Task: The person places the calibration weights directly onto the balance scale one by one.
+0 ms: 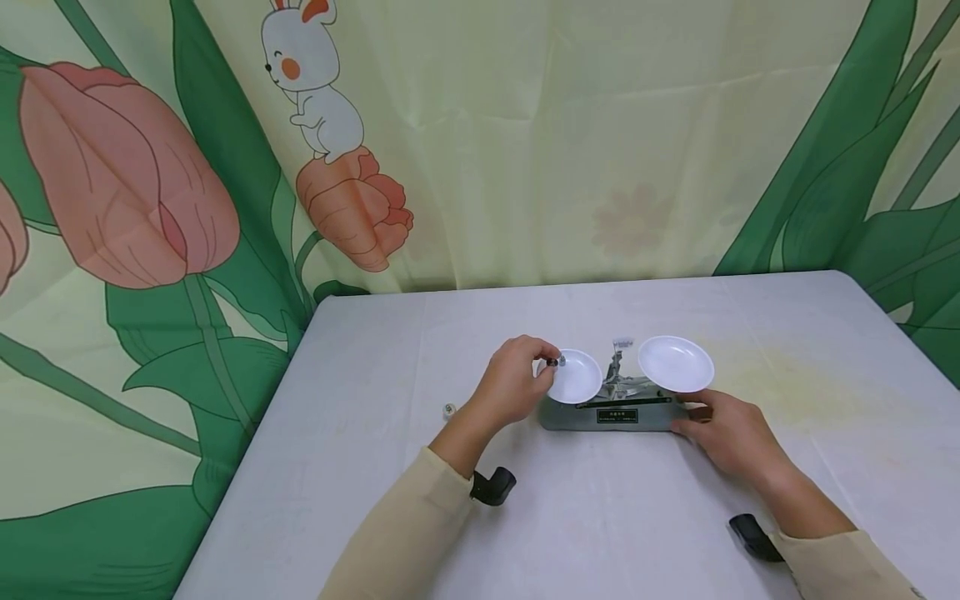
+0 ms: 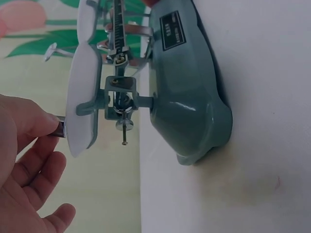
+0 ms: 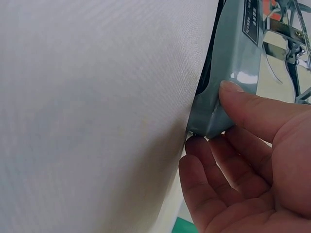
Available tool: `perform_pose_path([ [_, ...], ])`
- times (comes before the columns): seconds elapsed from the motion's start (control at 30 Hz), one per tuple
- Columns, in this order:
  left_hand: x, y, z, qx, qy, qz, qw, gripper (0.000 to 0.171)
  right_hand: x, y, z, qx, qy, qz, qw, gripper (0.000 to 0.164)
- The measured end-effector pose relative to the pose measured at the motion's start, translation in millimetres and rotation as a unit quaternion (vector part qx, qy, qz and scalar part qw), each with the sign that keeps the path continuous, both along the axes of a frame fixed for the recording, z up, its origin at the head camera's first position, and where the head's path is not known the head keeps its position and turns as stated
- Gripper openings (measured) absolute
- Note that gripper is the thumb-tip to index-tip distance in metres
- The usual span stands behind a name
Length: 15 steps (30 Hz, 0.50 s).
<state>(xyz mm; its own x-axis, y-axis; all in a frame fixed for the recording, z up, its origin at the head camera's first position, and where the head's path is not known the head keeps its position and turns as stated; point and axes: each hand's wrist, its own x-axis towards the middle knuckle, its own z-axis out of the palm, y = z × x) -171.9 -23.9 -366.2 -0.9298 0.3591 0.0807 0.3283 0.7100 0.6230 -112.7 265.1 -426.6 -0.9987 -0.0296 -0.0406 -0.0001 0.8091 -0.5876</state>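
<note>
A grey-green balance scale (image 1: pixel 645 419) with two white pans stands on the table. My left hand (image 1: pixel 512 382) pinches a small metal weight (image 2: pixel 59 129) between thumb and forefinger at the outer part of the left pan (image 1: pixel 576 385); the other fingers are bent loosely below it in the left wrist view. Under the right pan (image 1: pixel 676 363), my right hand (image 1: pixel 733 435) holds the end of the scale's base (image 3: pixel 234 58). Its thumb lies on the front face and the fingertips are around the end, partly hidden by the base in the right wrist view.
A small shiny piece (image 1: pixel 449 410) lies on the table left of the scale, close to the left forearm. White cloth covers the table (image 1: pixel 600 525). Behind its far edge hangs a curtain (image 1: pixel 525 167) printed with flowers and a rabbit.
</note>
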Motion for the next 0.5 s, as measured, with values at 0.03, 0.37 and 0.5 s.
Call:
perform_pose_path([
  [0.03,-0.5,0.2,-0.7,-0.003,0.001,0.001,1.0000,0.019,0.0,-0.2,0.0,0.001,0.000,0.000,1.000,0.050],
  [0.37,-4.4,1.4,-3.8,-0.022,0.018,0.000,0.9996,0.017,0.3,0.5,-1.4,-0.001,0.010,0.005,1.000,0.049],
  [0.5,-5.1,2.4,-3.0,-0.036,0.016,0.003,0.9992,0.017,0.4,1.0,-1.7,-0.004,0.013,0.007,1.000,0.049],
])
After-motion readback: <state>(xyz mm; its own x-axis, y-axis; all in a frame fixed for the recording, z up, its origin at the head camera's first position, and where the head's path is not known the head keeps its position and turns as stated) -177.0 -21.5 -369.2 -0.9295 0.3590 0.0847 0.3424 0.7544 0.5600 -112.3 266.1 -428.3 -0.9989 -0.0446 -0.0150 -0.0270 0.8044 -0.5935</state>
